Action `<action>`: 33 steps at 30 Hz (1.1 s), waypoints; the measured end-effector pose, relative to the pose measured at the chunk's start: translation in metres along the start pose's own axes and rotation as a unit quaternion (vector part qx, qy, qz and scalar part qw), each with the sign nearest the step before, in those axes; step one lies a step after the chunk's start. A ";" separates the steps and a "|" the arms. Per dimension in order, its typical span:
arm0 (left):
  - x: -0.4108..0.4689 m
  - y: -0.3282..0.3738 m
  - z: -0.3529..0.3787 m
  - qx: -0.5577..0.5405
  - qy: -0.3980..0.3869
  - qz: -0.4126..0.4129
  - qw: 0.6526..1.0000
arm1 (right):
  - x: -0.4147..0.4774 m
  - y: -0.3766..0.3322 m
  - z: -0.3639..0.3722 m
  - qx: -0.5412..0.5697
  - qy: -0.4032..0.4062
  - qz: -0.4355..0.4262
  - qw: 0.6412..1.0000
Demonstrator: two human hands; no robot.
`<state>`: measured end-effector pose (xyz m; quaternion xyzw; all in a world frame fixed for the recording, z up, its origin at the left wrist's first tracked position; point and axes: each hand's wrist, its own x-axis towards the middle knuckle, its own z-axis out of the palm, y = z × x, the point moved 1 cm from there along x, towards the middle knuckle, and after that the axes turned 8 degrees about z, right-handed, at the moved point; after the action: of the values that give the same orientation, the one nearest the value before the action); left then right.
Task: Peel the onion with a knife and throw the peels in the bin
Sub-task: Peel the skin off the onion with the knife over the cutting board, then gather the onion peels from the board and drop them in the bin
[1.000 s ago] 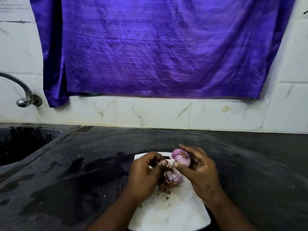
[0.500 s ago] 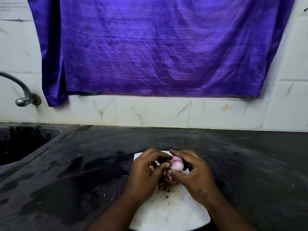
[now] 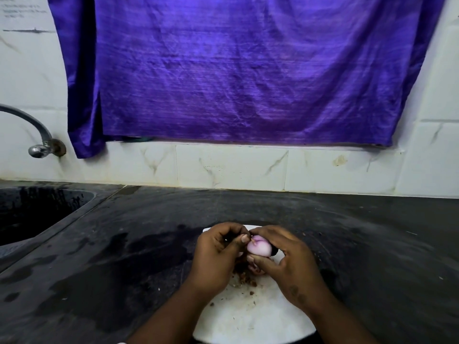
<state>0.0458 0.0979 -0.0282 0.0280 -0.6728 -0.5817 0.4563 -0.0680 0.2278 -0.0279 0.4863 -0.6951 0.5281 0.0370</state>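
Right grip point(image 3: 285, 264) curled round the pale onion point(image 3: 258, 247), held above a white board point(image 3: 248, 319) on the table point(image 3: 124, 244); left grip point(image 3: 213, 259) pinches its tip. Peel scraps point(image 3: 244, 276) lie beneath both grips — partly hidden. Wall writing point(image 3: 22, 11) (far upper left) is too blurred to read.

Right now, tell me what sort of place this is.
Probably a home kitchen: a sink with a wall tap on the left, a dark stone counter against white wall tiles, and an onion held over a white cutting board.
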 end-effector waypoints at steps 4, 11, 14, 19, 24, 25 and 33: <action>-0.001 0.001 -0.004 0.196 0.035 0.122 0.972 | -0.001 -0.004 0.012 -0.096 0.027 -0.024 0.995; -0.012 0.011 0.006 0.324 -0.058 0.250 0.911 | 0.014 0.023 -0.022 -0.184 0.142 0.053 0.971; -0.004 0.003 -0.005 0.333 -0.018 0.206 0.920 | 0.007 0.019 -0.008 -0.156 0.100 0.042 0.982; -0.001 -0.005 -0.012 0.403 -0.025 0.156 0.901 | 0.012 0.034 -0.007 -0.007 0.111 0.121 0.986; -0.002 -0.009 -0.009 0.337 -0.040 0.076 0.938 | 0.015 0.033 -0.003 0.092 0.086 0.170 0.977; -0.002 -0.010 -0.009 0.303 -0.034 0.055 0.951 | 0.018 0.034 -0.002 0.103 0.078 0.185 0.974; 0.035 -0.023 -0.032 0.229 0.088 -0.184 0.952 | 0.043 0.022 0.011 0.190 -0.027 0.311 0.931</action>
<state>0.0349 0.0465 -0.0293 0.3060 -0.7280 -0.4813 0.3805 -0.1013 0.1912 -0.0233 0.2576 -0.6987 0.6224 -0.2410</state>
